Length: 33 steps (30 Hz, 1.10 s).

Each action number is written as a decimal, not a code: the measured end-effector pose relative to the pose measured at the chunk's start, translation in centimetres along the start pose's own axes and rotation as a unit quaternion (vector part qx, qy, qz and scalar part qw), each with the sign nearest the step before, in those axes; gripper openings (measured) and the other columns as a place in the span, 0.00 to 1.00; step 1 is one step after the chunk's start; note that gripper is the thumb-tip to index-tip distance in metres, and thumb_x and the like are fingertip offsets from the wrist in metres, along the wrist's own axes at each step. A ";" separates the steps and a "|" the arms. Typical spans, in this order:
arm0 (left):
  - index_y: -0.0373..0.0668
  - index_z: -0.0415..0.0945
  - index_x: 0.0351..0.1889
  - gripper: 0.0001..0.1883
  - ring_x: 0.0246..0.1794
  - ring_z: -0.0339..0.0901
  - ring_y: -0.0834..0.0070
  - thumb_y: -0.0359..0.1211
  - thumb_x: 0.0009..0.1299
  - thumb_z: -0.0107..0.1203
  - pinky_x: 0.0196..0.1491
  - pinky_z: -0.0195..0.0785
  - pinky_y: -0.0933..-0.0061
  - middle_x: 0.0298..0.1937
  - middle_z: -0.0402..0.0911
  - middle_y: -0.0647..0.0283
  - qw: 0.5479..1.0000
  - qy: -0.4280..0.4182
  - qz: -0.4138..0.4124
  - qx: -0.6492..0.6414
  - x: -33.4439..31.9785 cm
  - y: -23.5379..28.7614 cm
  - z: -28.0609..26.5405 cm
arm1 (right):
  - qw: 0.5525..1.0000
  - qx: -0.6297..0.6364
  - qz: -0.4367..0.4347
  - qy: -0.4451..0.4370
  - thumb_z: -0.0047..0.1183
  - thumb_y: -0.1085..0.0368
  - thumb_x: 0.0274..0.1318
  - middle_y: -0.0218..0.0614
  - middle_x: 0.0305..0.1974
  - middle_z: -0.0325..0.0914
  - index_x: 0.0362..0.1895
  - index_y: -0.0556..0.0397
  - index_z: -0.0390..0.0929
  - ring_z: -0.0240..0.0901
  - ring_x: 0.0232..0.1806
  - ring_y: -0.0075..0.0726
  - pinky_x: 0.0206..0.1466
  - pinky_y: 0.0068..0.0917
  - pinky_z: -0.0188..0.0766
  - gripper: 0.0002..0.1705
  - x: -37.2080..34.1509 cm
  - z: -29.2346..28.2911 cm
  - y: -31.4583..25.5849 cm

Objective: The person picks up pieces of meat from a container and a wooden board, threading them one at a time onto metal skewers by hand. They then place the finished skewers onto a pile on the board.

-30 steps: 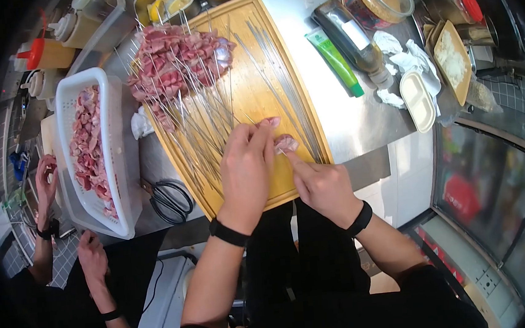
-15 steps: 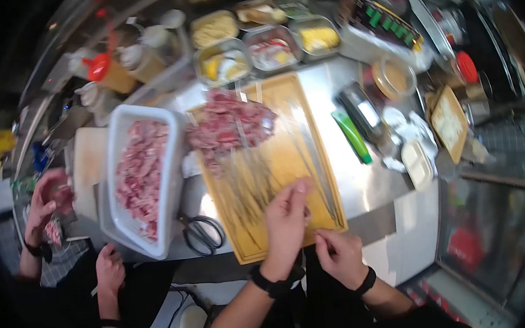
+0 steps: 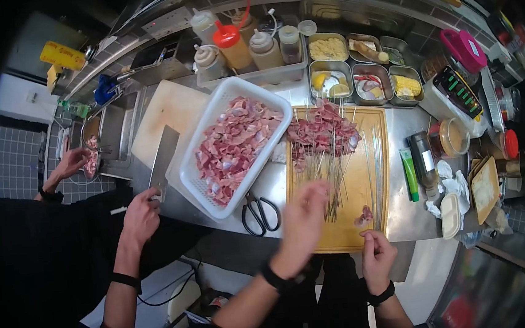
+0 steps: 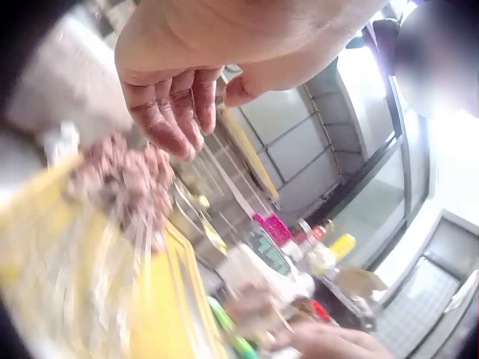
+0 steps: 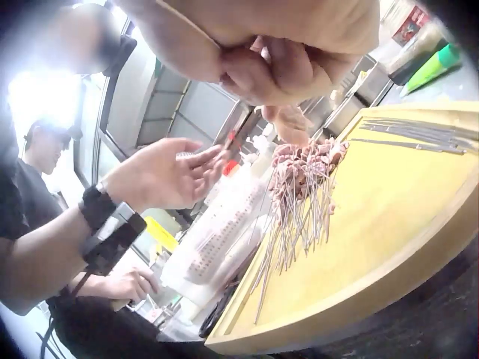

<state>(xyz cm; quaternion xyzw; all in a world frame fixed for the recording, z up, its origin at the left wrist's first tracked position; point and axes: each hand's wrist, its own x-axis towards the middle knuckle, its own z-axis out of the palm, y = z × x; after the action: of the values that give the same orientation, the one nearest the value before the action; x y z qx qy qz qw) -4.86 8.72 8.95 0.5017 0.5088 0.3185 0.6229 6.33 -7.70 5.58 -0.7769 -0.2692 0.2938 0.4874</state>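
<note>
Meat piece (image 3: 363,216) sits just beyond the fingertips of the right hand (image 3: 379,259), above the near end of the yellow board (image 3: 346,234). Right thumb and fingers pinched together at the meat's near side, apparently on a skewer; the stick itself barely shows. Left hand (image 3: 304,219) blurred, fingers loosely bent, nothing in them, well apart from the piece. Heap of skewered meat (image 3: 325,131) at the board's far end; bare skewers (image 3: 372,168) along its right side.
</note>
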 end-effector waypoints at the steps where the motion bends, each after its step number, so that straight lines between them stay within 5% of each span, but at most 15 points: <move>1: 0.35 0.80 0.52 0.12 0.40 0.80 0.79 0.33 0.80 0.52 0.42 0.72 0.75 0.45 0.86 0.62 0.998 0.024 0.040 0.052 1.4 1.3 -2.7 | 1.000 0.000 -0.001 -0.001 0.54 0.71 0.70 0.23 0.15 0.63 0.38 0.61 0.83 0.54 0.19 0.11 0.22 0.20 0.51 0.08 0.0 -0.5 0.2; 3: 0.36 0.81 0.48 0.09 0.44 0.82 0.70 0.28 0.76 0.53 0.47 0.73 0.69 0.49 0.84 0.57 0.963 0.074 0.134 0.223 4.5 3.9 -7.2 | 1.000 -0.001 -0.007 0.003 0.54 0.71 0.70 0.23 0.15 0.63 0.38 0.61 0.83 0.54 0.18 0.11 0.22 0.20 0.51 0.08 -0.2 -1.7 0.2; 6: 0.44 0.84 0.51 0.17 0.59 0.77 0.56 0.22 0.66 0.54 0.60 0.71 0.59 0.60 0.80 0.50 0.814 0.136 0.241 0.511 7.4 5.7 -11.6 | 1.000 -0.017 0.002 -0.002 0.55 0.69 0.70 0.23 0.15 0.64 0.38 0.61 0.83 0.56 0.19 0.11 0.22 0.20 0.53 0.09 -0.2 -3.3 -1.1; 9: 0.53 0.82 0.59 0.25 0.71 0.68 0.53 0.23 0.64 0.54 0.71 0.62 0.58 0.66 0.75 0.49 0.763 0.048 0.327 0.556 9.4 4.8 -14.1 | 0.999 -0.044 0.014 0.017 0.52 0.66 0.73 0.15 0.18 0.63 0.39 0.59 0.85 0.55 0.21 0.09 0.22 0.19 0.47 0.12 -0.2 -5.3 -2.9; 11: 0.57 0.80 0.65 0.30 0.74 0.65 0.48 0.23 0.65 0.52 0.75 0.57 0.56 0.68 0.74 0.46 0.775 0.013 0.317 0.547 8.3 6.8 -13.2 | 0.998 -0.018 -0.040 0.039 0.53 0.67 0.72 0.15 0.17 0.65 0.39 0.59 0.86 0.55 0.20 0.09 0.22 0.19 0.49 0.11 0.7 -6.6 -6.1; 13: 0.58 0.82 0.64 0.33 0.79 0.58 0.50 0.18 0.64 0.51 0.78 0.53 0.58 0.77 0.65 0.50 0.843 -0.023 0.251 0.476 9.3 5.3 -14.1 | 0.995 0.008 -0.077 0.058 0.53 0.68 0.72 0.16 0.16 0.65 0.39 0.59 0.86 0.56 0.19 0.10 0.22 0.19 0.50 0.10 2.0 -7.6 -10.5; 16: 0.49 0.81 0.61 0.26 0.70 0.68 0.44 0.21 0.66 0.50 0.71 0.64 0.53 0.68 0.72 0.40 0.796 0.006 0.328 0.509 10.4 4.2 -14.9 | 0.980 -0.045 -0.176 0.082 0.57 0.66 0.68 0.30 0.15 0.71 0.40 0.59 0.85 0.62 0.18 0.18 0.22 0.27 0.57 0.09 6.1 -9.8 -19.3; 18: 0.41 0.82 0.56 0.22 0.67 0.70 0.43 0.20 0.65 0.50 0.68 0.67 0.52 0.68 0.71 0.38 0.830 -0.046 0.190 0.522 10.6 4.7 -15.6 | 0.955 0.036 -0.275 0.101 0.56 0.64 0.68 0.28 0.18 0.69 0.40 0.56 0.85 0.60 0.20 0.18 0.24 0.27 0.56 0.10 8.2 -10.6 -27.7; 22: 0.36 0.82 0.51 0.17 0.60 0.75 0.43 0.20 0.66 0.49 0.63 0.69 0.50 0.65 0.74 0.39 0.808 -0.030 0.291 0.511 12.7 2.5 -16.8 | 0.944 0.103 -0.309 0.041 0.53 0.62 0.70 0.21 0.18 0.70 0.40 0.56 0.86 0.62 0.20 0.14 0.23 0.21 0.55 0.12 11.6 -12.9 -40.7; 24: 0.35 0.81 0.53 0.17 0.59 0.76 0.44 0.22 0.67 0.51 0.62 0.70 0.51 0.62 0.77 0.40 0.848 -0.021 0.238 0.472 12.8 3.2 -16.6 | 0.916 0.135 -0.376 0.022 0.52 0.63 0.72 0.17 0.19 0.68 0.39 0.56 0.85 0.59 0.18 0.10 0.21 0.18 0.52 0.13 12.3 -13.1 -44.0; 26: 0.35 0.79 0.56 0.19 0.59 0.76 0.45 0.23 0.67 0.53 0.62 0.69 0.51 0.59 0.79 0.41 0.863 -0.027 0.164 0.478 11.9 4.7 -16.5 | 0.921 0.163 -0.353 -0.017 0.51 0.65 0.73 0.16 0.18 0.66 0.42 0.57 0.85 0.53 0.15 0.08 0.18 0.15 0.47 0.11 11.5 -13.2 -44.4; 28: 0.39 0.82 0.47 0.13 0.56 0.77 0.49 0.27 0.65 0.59 0.58 0.72 0.53 0.51 0.82 0.46 0.875 0.059 0.194 0.439 12.3 3.1 -16.5 | 0.929 0.140 -0.341 -0.011 0.52 0.64 0.73 0.14 0.17 0.64 0.42 0.58 0.84 0.54 0.15 0.08 0.18 0.15 0.46 0.12 10.8 -12.8 -41.6; 33: 0.39 0.81 0.54 0.20 0.60 0.75 0.49 0.21 0.63 0.53 0.62 0.70 0.55 0.56 0.80 0.48 0.828 0.025 0.259 0.497 10.5 3.2 -15.5 | 0.975 0.020 -0.220 -0.017 0.54 0.63 0.73 0.14 0.19 0.64 0.39 0.55 0.85 0.55 0.19 0.08 0.22 0.16 0.46 0.12 9.3 -11.0 -25.8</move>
<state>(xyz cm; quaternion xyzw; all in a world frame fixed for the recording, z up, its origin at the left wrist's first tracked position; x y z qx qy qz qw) -16.39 23.82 8.99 0.8488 0.4651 0.1841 0.1712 17.23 2.09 31.30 -0.6838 -0.4358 0.1979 0.5508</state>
